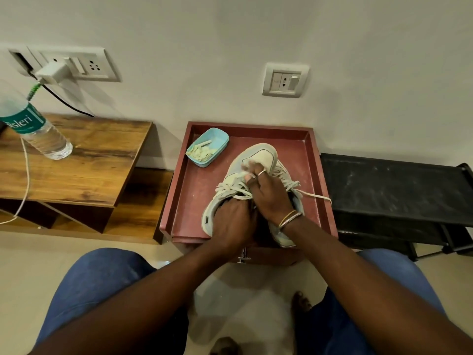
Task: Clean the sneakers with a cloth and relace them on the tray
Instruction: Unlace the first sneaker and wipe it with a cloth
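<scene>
1. My left hand (231, 221) is at the middle of the frame, fingers pushed down into the opening of the near sneaker (256, 160) and closed on its collar.
2. My right hand (268, 196) sits just right of it, touching it, fingers curled shut around the laces (231, 187) over the tongue. A ring shows on one finger, bangles on the wrist.
3. A second sneaker (284, 235) lies just behind my right wrist, mostly hidden; one lace end (314, 196) trails right toward the tray rim.
4. Both sneakers rest in the red tray (304, 155), centre of the frame, toes pointing toward the wall.
5. A blue dish (218, 142) with pale scraps stands in the tray's upper left corner, apart from the sneakers.
6. At the left, a wooden bench (102, 155) carries a water bottle (38, 131); a charger (52, 71) is plugged into the wall socket above it.
7. A black rack (394, 185) is at the right, just beside the tray.
8. I cannot see a cloth.
</scene>
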